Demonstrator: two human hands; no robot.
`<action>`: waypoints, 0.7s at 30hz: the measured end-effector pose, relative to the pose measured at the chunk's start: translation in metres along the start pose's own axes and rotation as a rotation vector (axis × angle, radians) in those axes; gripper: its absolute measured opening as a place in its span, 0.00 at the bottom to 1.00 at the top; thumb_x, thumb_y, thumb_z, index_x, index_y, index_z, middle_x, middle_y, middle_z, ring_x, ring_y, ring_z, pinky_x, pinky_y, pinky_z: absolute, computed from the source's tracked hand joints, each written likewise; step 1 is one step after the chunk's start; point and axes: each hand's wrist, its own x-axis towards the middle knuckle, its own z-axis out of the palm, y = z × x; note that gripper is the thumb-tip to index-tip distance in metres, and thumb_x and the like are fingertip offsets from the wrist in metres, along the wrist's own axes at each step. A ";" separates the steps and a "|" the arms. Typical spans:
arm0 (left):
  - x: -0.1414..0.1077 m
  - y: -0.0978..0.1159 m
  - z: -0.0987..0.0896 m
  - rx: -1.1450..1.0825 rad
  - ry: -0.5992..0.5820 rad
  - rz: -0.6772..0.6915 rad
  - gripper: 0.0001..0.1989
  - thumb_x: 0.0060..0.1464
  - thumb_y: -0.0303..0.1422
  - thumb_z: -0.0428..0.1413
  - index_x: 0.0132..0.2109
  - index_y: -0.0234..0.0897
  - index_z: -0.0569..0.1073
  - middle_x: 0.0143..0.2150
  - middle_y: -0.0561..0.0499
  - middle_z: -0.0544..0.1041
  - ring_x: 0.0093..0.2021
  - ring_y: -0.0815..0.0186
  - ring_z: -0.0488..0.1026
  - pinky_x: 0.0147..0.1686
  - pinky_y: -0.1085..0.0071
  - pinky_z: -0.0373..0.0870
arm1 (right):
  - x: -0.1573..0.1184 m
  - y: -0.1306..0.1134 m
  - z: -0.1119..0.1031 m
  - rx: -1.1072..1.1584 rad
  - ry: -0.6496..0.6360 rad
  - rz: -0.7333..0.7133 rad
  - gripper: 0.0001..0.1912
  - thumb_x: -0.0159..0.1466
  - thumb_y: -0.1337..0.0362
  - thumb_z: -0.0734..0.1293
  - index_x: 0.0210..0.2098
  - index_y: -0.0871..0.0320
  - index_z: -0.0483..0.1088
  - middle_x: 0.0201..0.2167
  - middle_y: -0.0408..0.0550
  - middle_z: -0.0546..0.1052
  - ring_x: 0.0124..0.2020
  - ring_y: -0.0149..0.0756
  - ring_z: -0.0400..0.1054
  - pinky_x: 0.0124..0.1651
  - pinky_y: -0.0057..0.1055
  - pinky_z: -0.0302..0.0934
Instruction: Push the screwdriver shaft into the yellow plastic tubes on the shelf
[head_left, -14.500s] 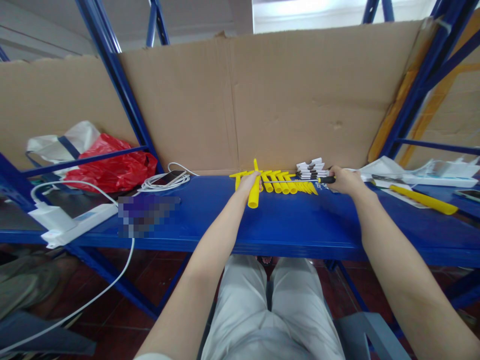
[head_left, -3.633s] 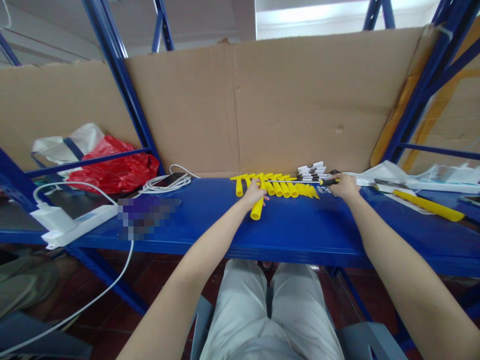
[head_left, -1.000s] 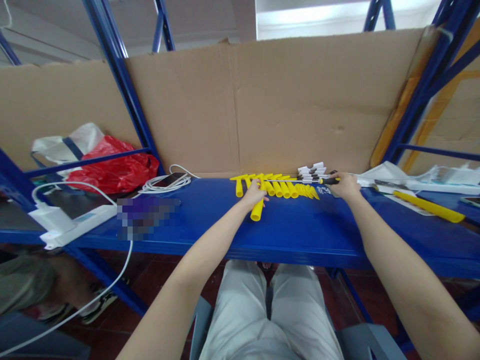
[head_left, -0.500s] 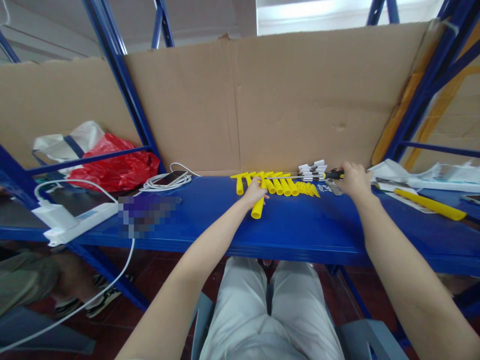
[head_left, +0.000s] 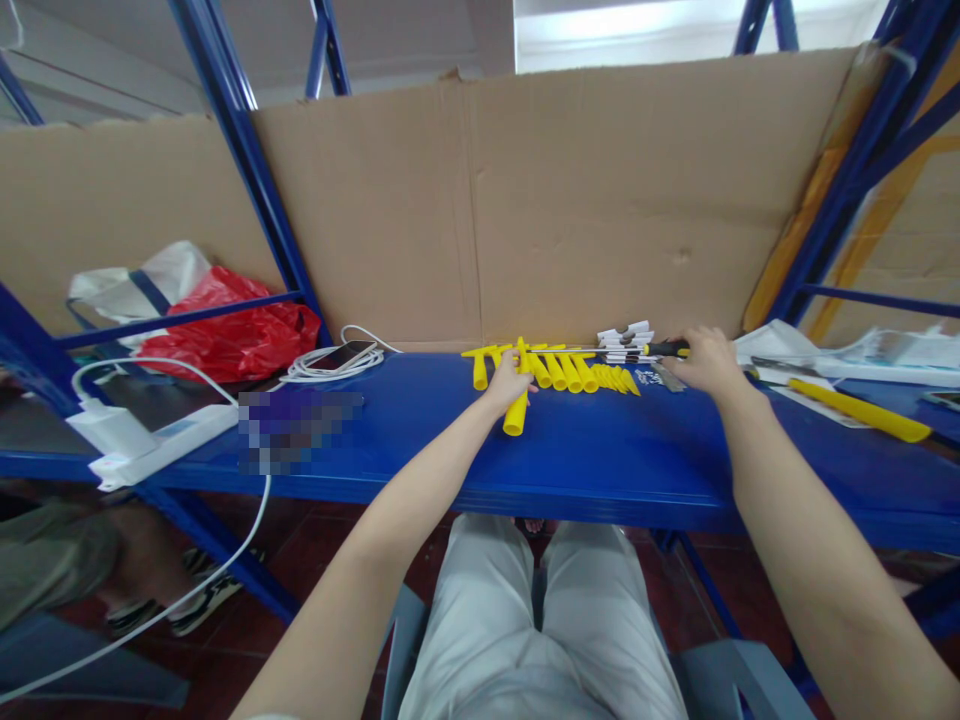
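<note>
Head view: you sit at the blue bench (head_left: 420, 425).
Your left grip (head_left: 508, 384) holds a yellow tube (head_left: 514, 418), your right grip (head_left: 709, 358) a screwdriver (head_left: 664, 349).

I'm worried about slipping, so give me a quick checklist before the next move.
1. Left hand gripping the yellow T-shaped plastic tube: ok.
2. Right hand on the screwdriver-like tool with black-and-yellow handle and thin metal shaft: ok.
3. Tool's tip seated in the tube: cannot tell; too small.
4. White coiled cable away from both hands: ok.
5. Crinkled red plastic bag away from both hands: ok.
</note>
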 end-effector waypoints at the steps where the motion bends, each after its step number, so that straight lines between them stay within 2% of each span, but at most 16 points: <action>1: 0.000 0.000 0.000 0.001 -0.001 0.002 0.28 0.57 0.17 0.49 0.63 0.37 0.58 0.66 0.38 0.66 0.26 0.77 0.75 0.16 0.80 0.66 | 0.000 0.001 0.000 0.003 0.001 -0.007 0.15 0.56 0.58 0.65 0.40 0.57 0.76 0.40 0.59 0.76 0.45 0.56 0.67 0.41 0.43 0.60; 5: 0.002 -0.004 0.001 0.025 -0.010 0.015 0.27 0.58 0.17 0.50 0.62 0.39 0.59 0.64 0.41 0.68 0.26 0.78 0.74 0.16 0.81 0.66 | -0.001 0.002 0.005 -0.006 0.027 0.022 0.13 0.55 0.58 0.66 0.38 0.56 0.73 0.40 0.59 0.75 0.45 0.55 0.66 0.43 0.44 0.59; 11: 0.007 -0.010 0.002 0.074 0.003 0.061 0.29 0.57 0.19 0.52 0.64 0.42 0.61 0.62 0.42 0.70 0.29 0.75 0.76 0.19 0.81 0.69 | -0.003 -0.003 0.010 0.010 0.090 0.135 0.17 0.56 0.57 0.66 0.43 0.57 0.69 0.36 0.57 0.75 0.42 0.53 0.65 0.45 0.47 0.58; 21: 0.007 -0.008 -0.001 0.072 0.046 0.056 0.30 0.57 0.18 0.50 0.65 0.40 0.59 0.65 0.41 0.67 0.27 0.77 0.75 0.18 0.82 0.67 | -0.001 -0.009 0.000 0.018 -0.027 0.058 0.17 0.56 0.61 0.65 0.43 0.56 0.76 0.41 0.59 0.75 0.48 0.58 0.65 0.45 0.49 0.60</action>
